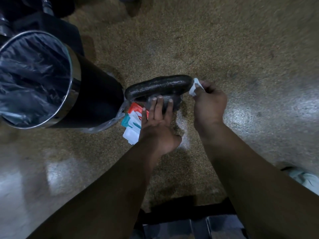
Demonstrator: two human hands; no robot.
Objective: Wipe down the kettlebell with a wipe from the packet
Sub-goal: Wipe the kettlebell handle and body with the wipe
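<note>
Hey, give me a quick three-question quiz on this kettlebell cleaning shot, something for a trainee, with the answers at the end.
1. Multiple choice: the right hand holds the wipe against which part of the kettlebell?
A) one end of its handle
B) its underside
C) no part at all

2. True or false: the left hand rests on the kettlebell's body with straight fingers.

3. Fill in: the wipe packet lies on the floor beside the black ____.

Key: 1 A; 2 true; 3 bin.
</note>
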